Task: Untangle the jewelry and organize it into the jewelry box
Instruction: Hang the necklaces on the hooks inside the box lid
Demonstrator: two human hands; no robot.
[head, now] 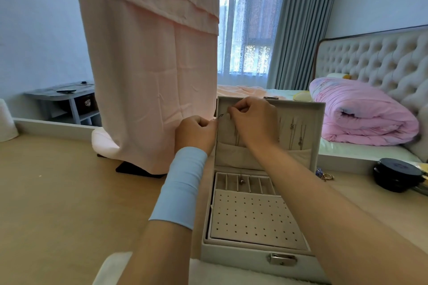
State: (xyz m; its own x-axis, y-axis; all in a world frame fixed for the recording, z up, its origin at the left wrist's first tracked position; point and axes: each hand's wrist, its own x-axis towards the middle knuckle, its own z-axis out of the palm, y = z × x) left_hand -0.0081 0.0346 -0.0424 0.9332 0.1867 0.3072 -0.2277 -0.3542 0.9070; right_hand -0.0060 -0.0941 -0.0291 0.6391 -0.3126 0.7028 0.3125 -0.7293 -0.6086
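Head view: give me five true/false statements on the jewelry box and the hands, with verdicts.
1. The jewelry box has its lid standing open. True.
2. The left hand and right hand both pinch a thin chain near the lid's upper left corner. True.
3. The perforated panel in the box is full of earrings. False: its holes look empty.
4. Loose jewelry lies on the table left of the box. False: it lies right of the box.
5. Hanging chains show inside the lid. True.
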